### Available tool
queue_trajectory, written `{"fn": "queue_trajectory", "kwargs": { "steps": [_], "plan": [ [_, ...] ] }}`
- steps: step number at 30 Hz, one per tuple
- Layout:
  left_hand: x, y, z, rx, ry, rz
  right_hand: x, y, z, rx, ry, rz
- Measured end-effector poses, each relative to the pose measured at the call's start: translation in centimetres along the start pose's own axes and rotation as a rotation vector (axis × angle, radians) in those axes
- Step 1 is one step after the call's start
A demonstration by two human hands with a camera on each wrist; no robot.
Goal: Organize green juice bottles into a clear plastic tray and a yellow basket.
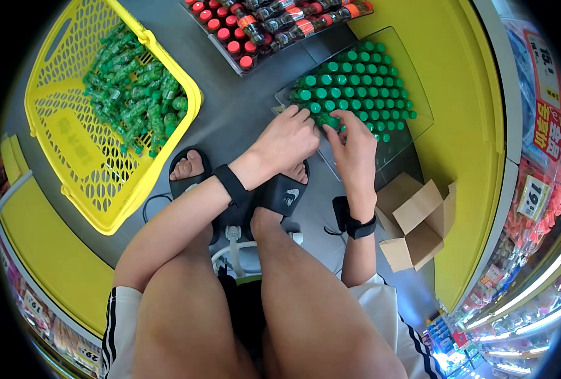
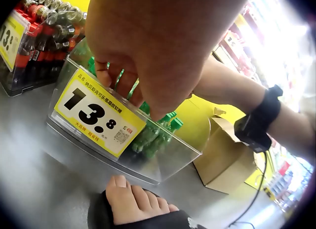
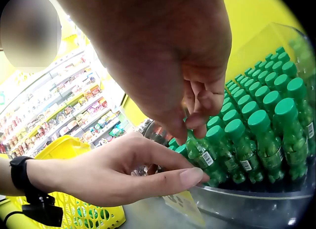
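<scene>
A clear plastic bin (image 2: 173,165) holds rows of small green bottles with green caps (image 3: 259,119). Over its front corner my right hand (image 1: 356,146) pinches the top of one green bottle (image 3: 203,159) between thumb and fingers, hiding its cap. My left hand (image 1: 286,136) is right beside it at the bin's front rim, back of the hand upward. Its thumb lies nearly straight along the rim in the right wrist view, near that bottle; I cannot tell whether its fingers grip anything. A yellow price card (image 2: 94,114) is fixed to the bin's front.
On the left a yellow basket (image 1: 59,165) contains a heap of green bottles (image 1: 135,88). Behind is a case of dark bottles with red caps (image 1: 233,47). An open cardboard box (image 1: 413,221) sits right of my right forearm. My sandalled feet (image 1: 189,167) are below.
</scene>
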State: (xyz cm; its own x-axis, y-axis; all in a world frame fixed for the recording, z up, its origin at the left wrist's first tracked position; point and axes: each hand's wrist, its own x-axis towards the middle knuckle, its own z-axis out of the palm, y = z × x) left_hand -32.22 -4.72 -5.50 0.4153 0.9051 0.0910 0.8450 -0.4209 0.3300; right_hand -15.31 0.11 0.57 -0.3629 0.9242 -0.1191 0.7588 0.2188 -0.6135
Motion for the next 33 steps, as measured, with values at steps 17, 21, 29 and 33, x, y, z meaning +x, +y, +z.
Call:
{"fn": "queue_trajectory", "kwargs": {
  "steps": [17,21,29,33],
  "plan": [
    [-0.4,-0.3,0.8,0.05,-0.007,0.031,0.3,-0.7,1.0,-0.209,-0.043,-0.028],
    [-0.2,-0.3,0.6,0.051,-0.043,0.025,0.2,-1.3,0.5,-0.194,-0.064,0.035],
    [-0.2,-0.3,0.5,0.024,-0.037,0.016,0.3,-0.1,1.1,-0.177,-0.03,-0.013],
    [-0.2,-0.4,0.7,0.015,-0.03,0.02,0.3,0.0,1.5,-0.151,-0.028,-0.011]
  ]
}}
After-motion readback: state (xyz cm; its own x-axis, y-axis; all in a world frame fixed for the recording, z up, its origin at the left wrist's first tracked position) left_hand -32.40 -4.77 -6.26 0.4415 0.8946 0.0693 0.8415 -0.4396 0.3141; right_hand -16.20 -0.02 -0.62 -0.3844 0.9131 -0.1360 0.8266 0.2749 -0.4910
